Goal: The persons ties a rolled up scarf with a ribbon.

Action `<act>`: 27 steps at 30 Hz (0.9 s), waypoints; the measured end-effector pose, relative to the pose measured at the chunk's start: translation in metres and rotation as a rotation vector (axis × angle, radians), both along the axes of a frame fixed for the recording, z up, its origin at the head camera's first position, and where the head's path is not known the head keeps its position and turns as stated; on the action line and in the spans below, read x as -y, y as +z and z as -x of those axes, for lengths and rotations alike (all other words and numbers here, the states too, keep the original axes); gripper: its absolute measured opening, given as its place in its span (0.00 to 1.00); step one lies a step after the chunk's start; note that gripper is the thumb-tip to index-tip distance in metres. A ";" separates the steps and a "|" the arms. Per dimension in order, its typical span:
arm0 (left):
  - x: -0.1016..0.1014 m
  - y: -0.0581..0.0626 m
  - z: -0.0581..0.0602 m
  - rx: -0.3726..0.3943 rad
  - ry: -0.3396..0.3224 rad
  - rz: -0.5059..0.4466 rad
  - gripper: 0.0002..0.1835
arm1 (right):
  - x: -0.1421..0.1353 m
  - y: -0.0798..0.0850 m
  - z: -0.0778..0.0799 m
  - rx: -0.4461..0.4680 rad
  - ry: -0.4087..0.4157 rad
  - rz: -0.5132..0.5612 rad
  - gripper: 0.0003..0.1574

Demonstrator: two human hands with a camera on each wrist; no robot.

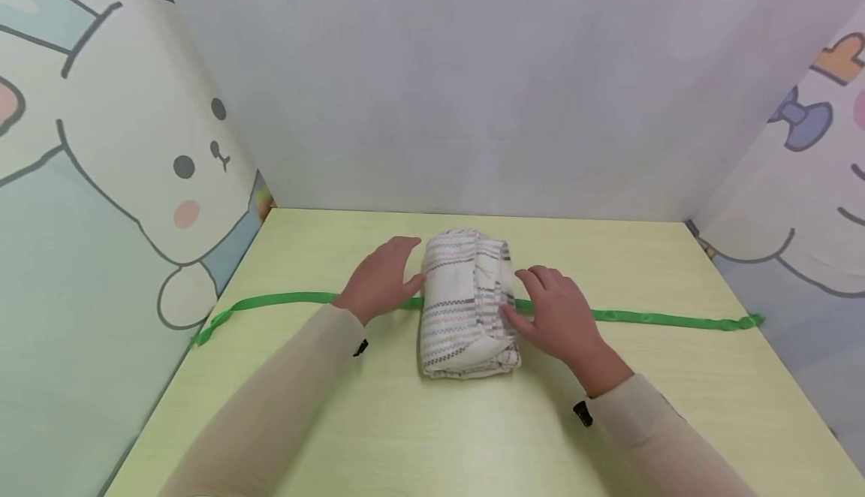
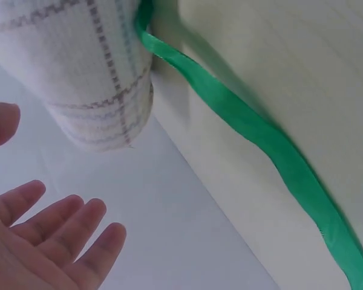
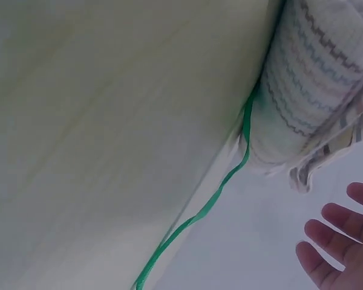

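Note:
A white cloth [image 1: 449,309] with woven coloured stripes lies folded into a thick bundle at the middle of the table. Beneath it a green ribbon [image 1: 649,317] runs crosswise, with one end out to each side. My left hand [image 1: 381,275] is at the bundle's left side, fingers spread and relaxed; in the left wrist view a gap shows between these fingers [image 2: 66,232] and the cloth [image 2: 78,72]. On the other side is my right hand [image 1: 557,313], its thumb overlapping the cloth's right edge in the head view. Its fingers [image 3: 336,241] are spread in the right wrist view.
The pale wooden table [image 1: 473,437] meets a plain light wall [image 1: 473,91] at its far edge. Side walls bear cartoon prints, a rabbit [image 1: 142,121] on the left. The ribbon's left end [image 1: 203,337] reaches the table's left edge.

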State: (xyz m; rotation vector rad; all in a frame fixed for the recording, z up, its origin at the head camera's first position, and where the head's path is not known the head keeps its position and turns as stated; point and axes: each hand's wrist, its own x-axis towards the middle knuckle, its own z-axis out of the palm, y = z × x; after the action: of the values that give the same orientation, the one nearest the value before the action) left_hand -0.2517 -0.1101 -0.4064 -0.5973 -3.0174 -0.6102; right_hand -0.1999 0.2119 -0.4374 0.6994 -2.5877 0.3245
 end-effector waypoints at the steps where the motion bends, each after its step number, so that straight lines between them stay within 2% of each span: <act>1: 0.001 -0.001 -0.001 -0.017 -0.002 0.006 0.36 | -0.002 -0.001 0.001 0.023 -0.024 0.001 0.38; 7: 0.003 -0.010 -0.006 -0.124 -0.016 0.112 0.32 | -0.013 -0.002 0.008 0.211 -0.172 -0.002 0.41; 10: 0.004 -0.016 -0.008 -0.179 -0.024 0.169 0.31 | -0.016 -0.002 0.009 0.286 -0.203 -0.003 0.42; 13: 0.004 -0.021 -0.009 -0.201 -0.031 0.215 0.30 | -0.018 -0.005 0.010 0.332 -0.210 -0.010 0.41; 15: 0.003 -0.024 -0.008 -0.191 -0.035 0.240 0.30 | -0.019 -0.007 0.011 0.356 -0.211 -0.013 0.41; 22: 0.002 -0.036 -0.005 -0.083 -0.034 0.257 0.29 | -0.015 -0.012 0.012 0.422 -0.192 -0.032 0.38; 27: 0.002 -0.045 -0.005 -0.048 -0.050 0.270 0.28 | -0.010 -0.015 0.013 0.453 -0.190 -0.077 0.36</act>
State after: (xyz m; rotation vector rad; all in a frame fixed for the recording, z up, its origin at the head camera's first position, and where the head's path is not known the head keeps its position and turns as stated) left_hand -0.2471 -0.1123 -0.4516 -0.6864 -3.0693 -0.1856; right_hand -0.2128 0.2223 -0.4521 0.4367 -3.0825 0.3572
